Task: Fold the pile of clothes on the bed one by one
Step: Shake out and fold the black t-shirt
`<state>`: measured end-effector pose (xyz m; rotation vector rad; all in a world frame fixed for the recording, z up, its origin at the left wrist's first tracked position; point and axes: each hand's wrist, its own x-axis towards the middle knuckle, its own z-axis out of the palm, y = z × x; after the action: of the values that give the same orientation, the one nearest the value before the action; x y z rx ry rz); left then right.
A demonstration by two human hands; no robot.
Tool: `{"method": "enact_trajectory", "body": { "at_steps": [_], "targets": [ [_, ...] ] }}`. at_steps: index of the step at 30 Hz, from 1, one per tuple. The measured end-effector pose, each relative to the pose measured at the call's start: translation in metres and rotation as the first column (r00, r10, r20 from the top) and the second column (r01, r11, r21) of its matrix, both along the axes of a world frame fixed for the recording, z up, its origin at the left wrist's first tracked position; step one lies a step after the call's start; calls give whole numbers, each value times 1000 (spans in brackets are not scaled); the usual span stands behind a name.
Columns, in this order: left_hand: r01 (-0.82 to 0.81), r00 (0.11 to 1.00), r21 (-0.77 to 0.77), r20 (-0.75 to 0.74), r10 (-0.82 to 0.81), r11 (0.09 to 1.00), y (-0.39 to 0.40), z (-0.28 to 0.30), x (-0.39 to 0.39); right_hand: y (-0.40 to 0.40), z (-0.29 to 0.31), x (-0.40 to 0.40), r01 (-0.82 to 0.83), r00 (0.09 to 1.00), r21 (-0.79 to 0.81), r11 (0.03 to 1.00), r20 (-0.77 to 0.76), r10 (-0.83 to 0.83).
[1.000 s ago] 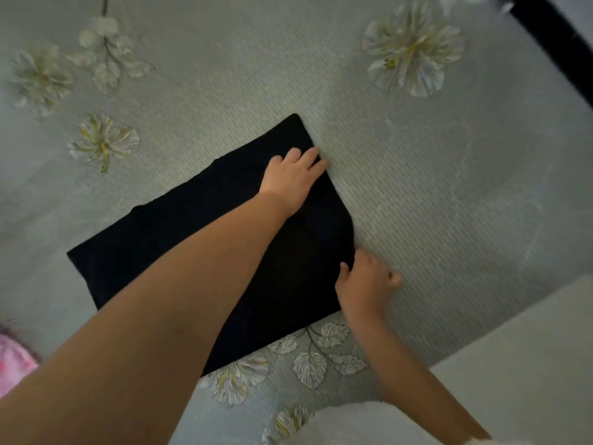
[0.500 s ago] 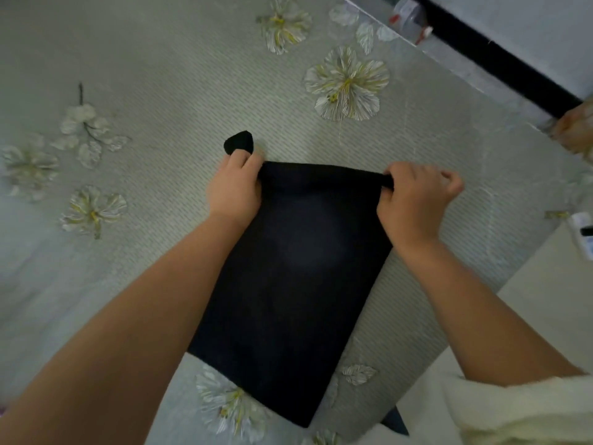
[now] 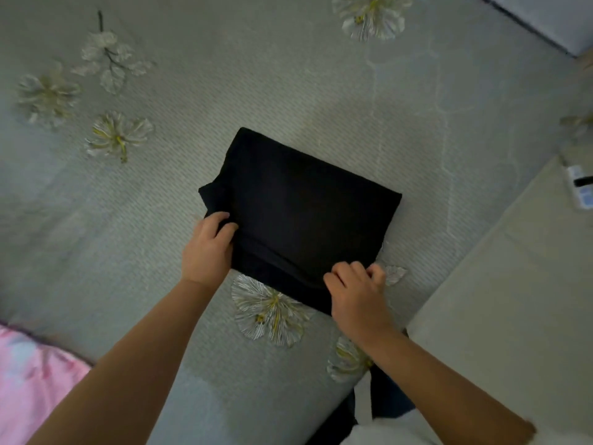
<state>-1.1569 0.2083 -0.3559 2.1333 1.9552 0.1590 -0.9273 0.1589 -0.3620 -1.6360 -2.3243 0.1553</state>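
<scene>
A black garment (image 3: 301, 213) lies folded into a compact rectangle in the middle of the grey-green flowered bedspread (image 3: 288, 85). My left hand (image 3: 208, 248) grips its near left corner, thumb on top and fingers curled into the fabric. At the near right corner my right hand (image 3: 356, 293) pinches the folded edge with curled fingers. A small flap of black cloth sticks out at the left side, just above my left hand.
A pink patterned cloth (image 3: 29, 387) lies at the bottom left of the bed. The bed's edge runs diagonally at the right, with pale floor (image 3: 513, 300) beyond it. A small white object (image 3: 579, 191) sits on the floor at the far right.
The far edge that both hands held up has been brought toward me and laid on the near part. The garment is now half as long, and my hands sit at its near corners.
</scene>
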Motion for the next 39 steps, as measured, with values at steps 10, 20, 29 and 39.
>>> {"method": "enact_trajectory", "body": {
  "at_steps": [10,20,29,39],
  "targets": [
    [107,966,-142,-222,-137,984,-49,-29,-20,-45,-33,-27,176,966,-298,938,234,-107],
    [330,892,-232,-243,-383,915,-2,-39,-16,-6,-41,-16,15,969,-246,969,243,47],
    [252,941,-247,-162,-296,936,56,9,61,61,3,67,75,984,-168,983,173,-46],
    [327,885,-106,-315,-344,939,204,146,301,185,135,299,255,961,-66,965,133,-244]
  ]
}}
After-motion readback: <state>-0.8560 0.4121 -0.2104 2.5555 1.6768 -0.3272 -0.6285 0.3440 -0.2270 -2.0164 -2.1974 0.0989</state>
